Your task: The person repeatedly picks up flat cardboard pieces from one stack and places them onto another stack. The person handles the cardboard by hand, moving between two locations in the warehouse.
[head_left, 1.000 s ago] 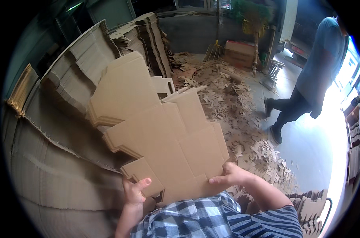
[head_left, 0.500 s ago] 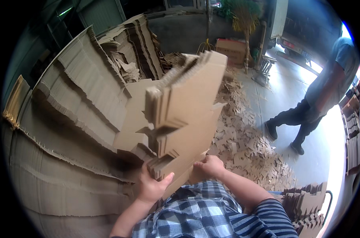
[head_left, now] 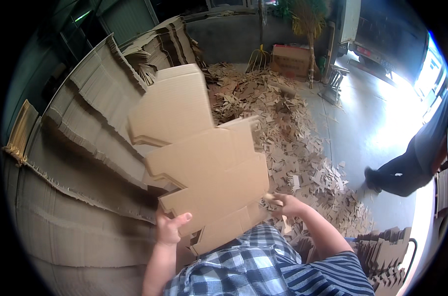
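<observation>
A thin stack of die-cut cardboard blanks (head_left: 214, 167) is tilted up in front of me, its broad brown face showing creases and notched edges. My left hand (head_left: 169, 228) grips its lower left edge, thumb lying over the face. Just off the right edge of the stack is my right hand (head_left: 289, 205), fingers bent together around something small and pale that blurs at the tips. Below those fingers a small cardboard scrap (head_left: 286, 225) shows against the litter. The stack's lower edge is close to my checked apron (head_left: 233, 266).
Tall stacks of cardboard sheets (head_left: 86, 143) line the left. A heap of scraps (head_left: 303, 163) spreads ahead and right. A fork (head_left: 259, 59) and a box (head_left: 290, 61) stand behind it. Cut blanks (head_left: 381, 256) sit low right. A person (head_left: 411, 167) is at the far right.
The stack has turned from edge-on to face-on and swung left. My right hand has moved right, away from its lower edge. The person has moved farther right and nearer.
</observation>
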Available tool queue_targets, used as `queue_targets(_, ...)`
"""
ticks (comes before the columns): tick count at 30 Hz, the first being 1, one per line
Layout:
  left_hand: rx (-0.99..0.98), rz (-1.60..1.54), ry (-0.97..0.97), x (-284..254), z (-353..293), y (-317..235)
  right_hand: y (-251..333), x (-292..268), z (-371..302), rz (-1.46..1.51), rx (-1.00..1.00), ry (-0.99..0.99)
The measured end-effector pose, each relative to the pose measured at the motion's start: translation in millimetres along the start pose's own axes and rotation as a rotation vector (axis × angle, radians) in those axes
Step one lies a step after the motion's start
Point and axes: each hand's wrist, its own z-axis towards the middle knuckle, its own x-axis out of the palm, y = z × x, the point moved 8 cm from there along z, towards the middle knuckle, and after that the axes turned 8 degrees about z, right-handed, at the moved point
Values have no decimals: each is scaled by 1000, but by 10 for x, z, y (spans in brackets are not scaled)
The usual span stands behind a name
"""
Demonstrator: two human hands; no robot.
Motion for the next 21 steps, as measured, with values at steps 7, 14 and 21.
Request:
queue_targets(7, -105, -248, 21, -87, 42, 206, 806, 352, -108, 671, -147, 288)
queue_targets(14, -87, -43, 40, -40, -37, 68, 557, 482, -108, 376, 17, -161)
queue_targets(21, 168, 572, 95, 455, -139, -217, 269, 449, 413, -443, 123, -219)
